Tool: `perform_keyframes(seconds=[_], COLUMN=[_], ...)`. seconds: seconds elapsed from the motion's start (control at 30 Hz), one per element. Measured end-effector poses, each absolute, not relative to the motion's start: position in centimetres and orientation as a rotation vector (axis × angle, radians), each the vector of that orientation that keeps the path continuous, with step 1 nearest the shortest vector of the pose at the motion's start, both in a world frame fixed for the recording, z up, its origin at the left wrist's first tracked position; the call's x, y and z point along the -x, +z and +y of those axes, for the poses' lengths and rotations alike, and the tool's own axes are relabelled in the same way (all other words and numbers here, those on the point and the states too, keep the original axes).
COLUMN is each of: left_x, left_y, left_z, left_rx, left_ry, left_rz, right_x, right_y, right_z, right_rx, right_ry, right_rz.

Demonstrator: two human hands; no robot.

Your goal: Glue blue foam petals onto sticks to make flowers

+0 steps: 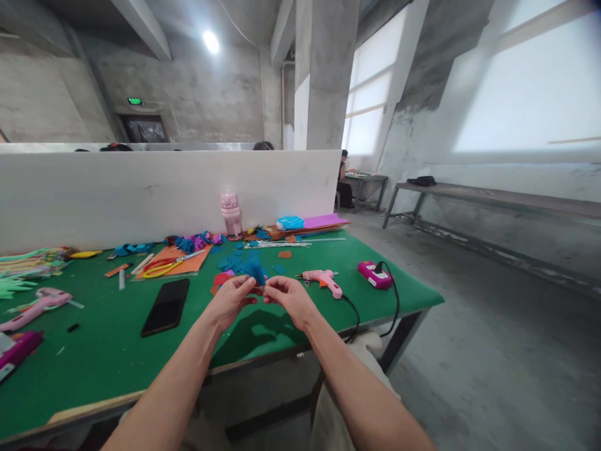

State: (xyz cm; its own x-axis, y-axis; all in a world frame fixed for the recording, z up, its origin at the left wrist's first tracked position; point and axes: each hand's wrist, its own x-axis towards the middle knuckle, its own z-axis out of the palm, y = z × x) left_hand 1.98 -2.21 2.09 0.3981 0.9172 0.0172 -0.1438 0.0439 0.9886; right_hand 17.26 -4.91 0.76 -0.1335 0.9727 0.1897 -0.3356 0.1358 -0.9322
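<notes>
A dark blue piece of thin, felt-like material (255, 268) stands up between my two hands above the front of the table. My left hand (233, 298) is closed, thumb and fingers pinching the piece at its lower left. From the other side, my right hand (288, 297) pinches its lower tip. Its lower edge is partly hidden by my fingertips. Behind the hands lie loose blue cut-outs (231, 262), and red round pieces (220, 279) show by my left hand. A pink glue gun (323, 279) rests to the right of my right hand.
A black phone (166, 307) and scissors with yellow and red handles (162, 269) lie left on the green table (113, 326). A magenta power box (375, 274) with a black cord sits right. A pink bottle (231, 214) stands by the white partition (141, 194). Another pink glue gun (40, 307) lies far left.
</notes>
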Motion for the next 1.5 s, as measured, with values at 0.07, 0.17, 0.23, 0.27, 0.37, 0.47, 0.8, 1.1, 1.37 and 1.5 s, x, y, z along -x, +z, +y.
perform_keyframes(seconds=[0.07, 0.17, 0.23, 0.27, 0.37, 0.47, 0.8, 1.1, 1.37, 1.5], left_x=[-2.0, -2.5, -2.9, -3.1, -3.3, -3.1, -3.9, -4.8, -5.0, -4.8], left_y=[2.4, 2.8, 2.8, 2.7, 2.1, 1.5, 1.5, 0.0, 0.1, 0.0], left_z=[-2.4, -2.9, -3.0, -3.1, -2.9, -2.5, -2.9, -2.7, -3.1, -3.1], left_rx=[-1.345, -1.492, -1.531, -1.534, -1.584, -1.688, -1.611, -1.454, -1.537, -1.640], left_ry=[0.970, 1.012, 1.074, 1.112, 1.215, 1.281, 1.454, 1.396, 1.363, 1.351], left_rz=[0.782, 0.822, 0.823, 0.815, 0.814, 0.846, 1.027, 0.929, 1.002, 1.053], right_x=[-17.2, -17.1, -17.1, -17.1, -17.1, -17.1, -17.3, -17.1, -17.3, -17.4], right_y=[0.9, 0.9, 0.8, 0.7, 0.5, 0.3, 0.1, 0.3, 0.6, 0.2], right_z=[-5.0, -4.9, -4.7, -4.6, -4.4, -4.4, -4.1, -4.4, -4.7, -4.4], right_rx=[0.702, 0.642, 0.622, 0.617, 0.627, 0.660, 0.739, 0.984, 1.026, 1.013], right_ry=[1.340, 1.302, 1.277, 1.269, 1.255, 1.235, 1.067, 0.697, 0.522, 0.525], right_rz=[-1.120, -1.115, -1.128, -1.134, -1.162, -1.198, -1.195, -1.420, -1.381, -1.398])
